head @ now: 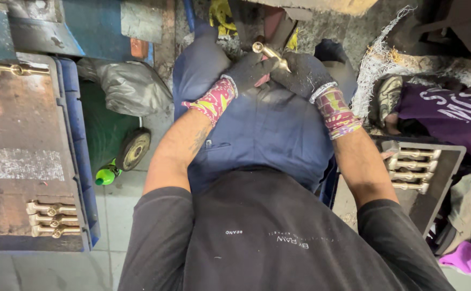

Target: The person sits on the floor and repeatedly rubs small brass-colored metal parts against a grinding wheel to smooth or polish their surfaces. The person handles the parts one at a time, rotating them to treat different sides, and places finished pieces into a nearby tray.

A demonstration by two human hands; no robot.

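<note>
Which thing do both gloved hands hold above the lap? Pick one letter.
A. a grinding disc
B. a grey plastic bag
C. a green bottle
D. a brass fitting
D: the left hand and the right hand, both in dark gloves, close their fingers on a brass fitting held between them above the lap.

Brass tap fitting [270, 55], shiny, slim, tilted with round end up-left, gripped between both gloved hands above lap
</note>
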